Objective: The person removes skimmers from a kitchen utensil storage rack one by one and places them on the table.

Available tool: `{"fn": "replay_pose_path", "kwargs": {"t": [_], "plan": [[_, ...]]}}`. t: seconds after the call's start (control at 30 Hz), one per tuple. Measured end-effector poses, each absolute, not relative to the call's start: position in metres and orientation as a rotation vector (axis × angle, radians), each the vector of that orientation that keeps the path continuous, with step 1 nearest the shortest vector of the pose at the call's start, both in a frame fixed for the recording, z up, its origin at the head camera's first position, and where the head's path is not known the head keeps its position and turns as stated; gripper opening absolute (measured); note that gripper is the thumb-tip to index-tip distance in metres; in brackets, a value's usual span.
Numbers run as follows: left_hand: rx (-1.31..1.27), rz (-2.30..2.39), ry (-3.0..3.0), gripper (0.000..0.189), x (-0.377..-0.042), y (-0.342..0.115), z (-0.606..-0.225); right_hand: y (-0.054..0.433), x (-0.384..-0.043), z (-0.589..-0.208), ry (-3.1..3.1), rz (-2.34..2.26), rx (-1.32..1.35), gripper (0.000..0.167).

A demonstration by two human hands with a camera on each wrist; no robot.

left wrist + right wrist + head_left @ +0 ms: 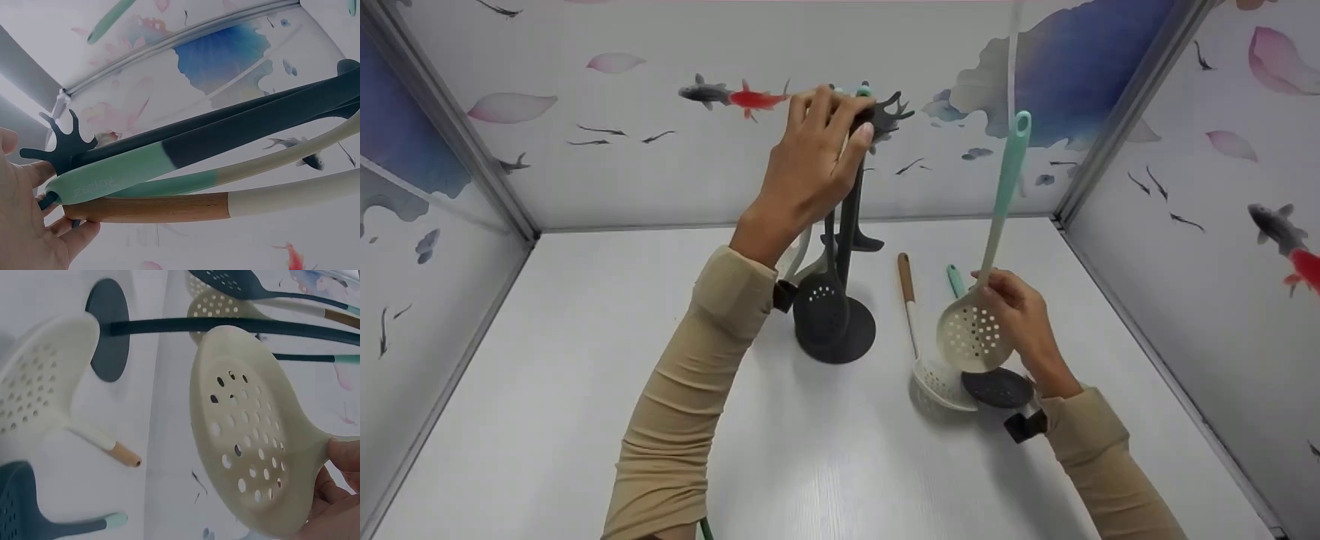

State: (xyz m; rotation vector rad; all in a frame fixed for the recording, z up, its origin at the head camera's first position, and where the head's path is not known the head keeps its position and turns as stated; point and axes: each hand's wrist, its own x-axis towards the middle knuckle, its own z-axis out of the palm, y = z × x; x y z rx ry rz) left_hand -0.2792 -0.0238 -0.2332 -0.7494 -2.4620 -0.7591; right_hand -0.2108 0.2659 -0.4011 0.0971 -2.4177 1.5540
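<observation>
White fish-painted panels (637, 176) surround a white tabletop (585, 390) bearing a black, round-based utensil stand (861, 337). Fingers of the left hand (810, 161) curl about its pronged top; thumb and fingers of the right hand (1021, 311) pinch the neck of a cream perforated skimmer with a mint handle (971, 330), held above the tabletop. A loose pinch could let that handle swivel; a careless tug could tip the stand.

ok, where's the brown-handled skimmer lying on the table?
Head view: the brown-handled skimmer lies right of the black stand base, immediately left of the dark skimmer.
</observation>
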Motion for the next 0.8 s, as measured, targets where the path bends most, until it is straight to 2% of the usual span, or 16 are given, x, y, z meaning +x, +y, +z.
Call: {"fn": "replay_pose_path", "kwargs": {"t": [0.37,0.67,0.8], "plan": [[-0.736,-0.756,-2.463,0.044,-0.279,-0.023,-0.235,0.342,-0.201,-0.421,-2.560,1.116,-0.112,0.031],[-0.746,-0.753,-2.433,0.043,-0.281,-0.023,-0.235,0.398,-0.195,-0.448,-2.695,0.855,-0.199,0.045],[-0.750,-0.754,-2.430,0.043,-0.281,-0.023,-0.235,0.421,-0.194,-0.459,-2.887,0.763,-0.189,0.057]]}}
